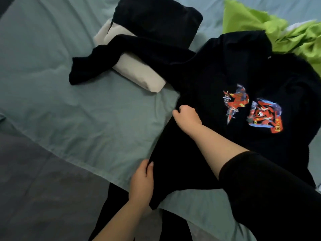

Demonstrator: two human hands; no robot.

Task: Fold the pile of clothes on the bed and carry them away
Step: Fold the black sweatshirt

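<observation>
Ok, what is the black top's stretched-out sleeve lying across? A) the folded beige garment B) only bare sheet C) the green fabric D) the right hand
A: the sleeve of the black printed top drapes right over the folded beige garment.

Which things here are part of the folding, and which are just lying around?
Part of it: printed black hoodie, gripped by left hand and right hand; folded beige garment; folded black garment.
Lying around: green fabric (possibly bedding); teal sheet.
</observation>
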